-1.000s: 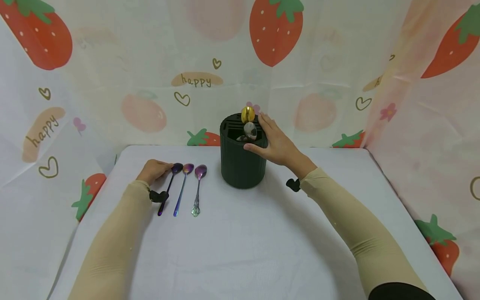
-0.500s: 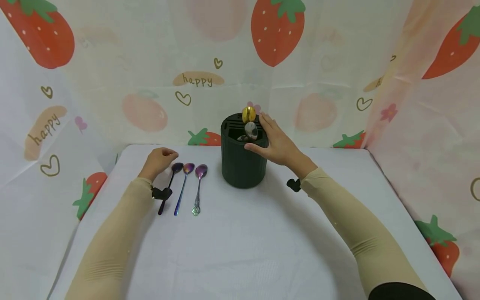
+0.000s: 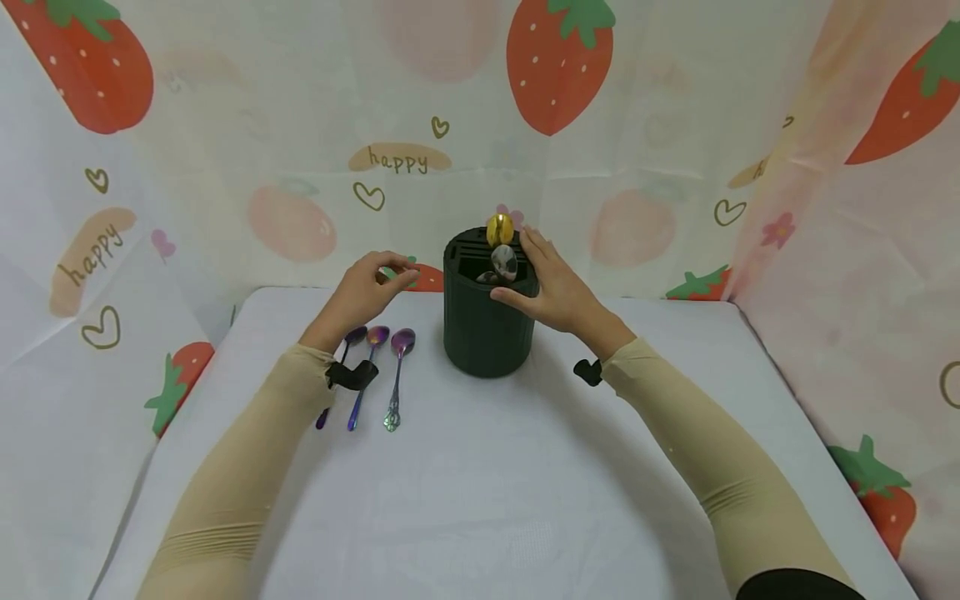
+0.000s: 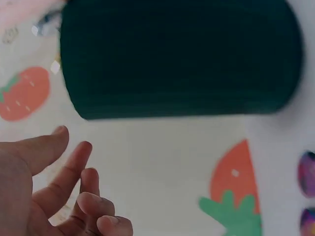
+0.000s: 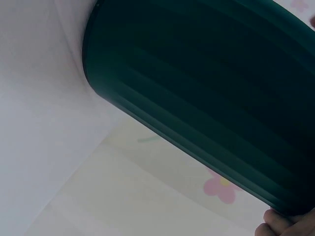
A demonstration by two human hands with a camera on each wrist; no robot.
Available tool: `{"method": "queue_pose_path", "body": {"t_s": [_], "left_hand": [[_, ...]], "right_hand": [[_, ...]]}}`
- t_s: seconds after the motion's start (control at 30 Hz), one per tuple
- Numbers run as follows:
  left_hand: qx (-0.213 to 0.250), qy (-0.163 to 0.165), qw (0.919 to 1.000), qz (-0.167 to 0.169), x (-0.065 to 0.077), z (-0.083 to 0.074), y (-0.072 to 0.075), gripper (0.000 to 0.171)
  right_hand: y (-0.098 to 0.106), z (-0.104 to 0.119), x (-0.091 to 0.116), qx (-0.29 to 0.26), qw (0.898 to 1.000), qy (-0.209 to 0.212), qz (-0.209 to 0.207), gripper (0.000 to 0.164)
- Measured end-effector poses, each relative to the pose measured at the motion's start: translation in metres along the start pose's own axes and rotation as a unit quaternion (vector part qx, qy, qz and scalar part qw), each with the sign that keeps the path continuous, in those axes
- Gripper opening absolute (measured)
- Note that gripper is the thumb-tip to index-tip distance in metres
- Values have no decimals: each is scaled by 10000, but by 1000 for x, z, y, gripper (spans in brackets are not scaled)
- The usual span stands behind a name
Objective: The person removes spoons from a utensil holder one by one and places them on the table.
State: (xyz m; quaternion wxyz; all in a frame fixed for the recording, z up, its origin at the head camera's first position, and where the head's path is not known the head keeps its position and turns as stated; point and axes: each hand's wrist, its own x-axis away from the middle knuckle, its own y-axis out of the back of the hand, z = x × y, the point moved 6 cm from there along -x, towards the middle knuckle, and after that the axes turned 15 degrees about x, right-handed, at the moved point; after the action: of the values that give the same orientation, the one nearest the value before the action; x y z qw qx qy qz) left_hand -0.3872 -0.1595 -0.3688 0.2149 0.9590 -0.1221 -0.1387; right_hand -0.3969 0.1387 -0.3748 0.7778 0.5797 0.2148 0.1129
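Observation:
A dark green utensil holder [image 3: 487, 333] stands upright on the table, with a slotted section at the back of its top. From its opening rise a gold spoon [image 3: 499, 229] and a silver spoon [image 3: 504, 262]; another silvery piece sits lower inside. My right hand [image 3: 558, 292] grips the holder's upper right side, thumb at the front rim and fingers round the back. Left of the holder, in the air, my left hand [image 3: 363, 287] has loosely bent fingers and nothing in them. Below it lie a dark blue spoon [image 3: 356, 336], a purple-orange spoon [image 3: 377, 336] and a purple spoon [image 3: 402, 342] with an ornate handle.
A white cloth covers the table [image 3: 480, 500]. Behind it and along both sides hangs a curtain [image 3: 300, 108] printed with strawberries. My left wrist strap [image 3: 352, 375] overlaps the handles of two spoons in the head view.
My left hand has left the dark blue spoon's bowl, risen and moved right toward the holder, empty. The right hand and the holder have stayed put.

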Motion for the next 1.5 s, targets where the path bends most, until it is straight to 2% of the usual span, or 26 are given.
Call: {"method": "queue_pose_path", "body": {"t_s": [0.13,0.33,0.5,0.67,0.9,1.5], "left_hand": [[51,-403,9992,11,-4,-25,-14,34],[285,-619,9971,349,-9,-48,-40,30],[58,-778,9958,482,-13,-55,-57,28],[-138,-799,9954,517,-17,-53,-68,28],[-23,-778,9958,473,-21,-51,-72,27],[163,-654,9972,337,-21,-60,-68,23]], "right_hand": [[0,0,1,-35,10000,-7,-3,121],[0,1,2,-41,10000,-19,-25,122],[-1,2,3,-22,10000,17,6,125],[-2,2,3,0,10000,40,-32,125],[0,2,2,-9,9999,53,-91,123],[0,0,1,-33,9999,33,-92,124]]}}
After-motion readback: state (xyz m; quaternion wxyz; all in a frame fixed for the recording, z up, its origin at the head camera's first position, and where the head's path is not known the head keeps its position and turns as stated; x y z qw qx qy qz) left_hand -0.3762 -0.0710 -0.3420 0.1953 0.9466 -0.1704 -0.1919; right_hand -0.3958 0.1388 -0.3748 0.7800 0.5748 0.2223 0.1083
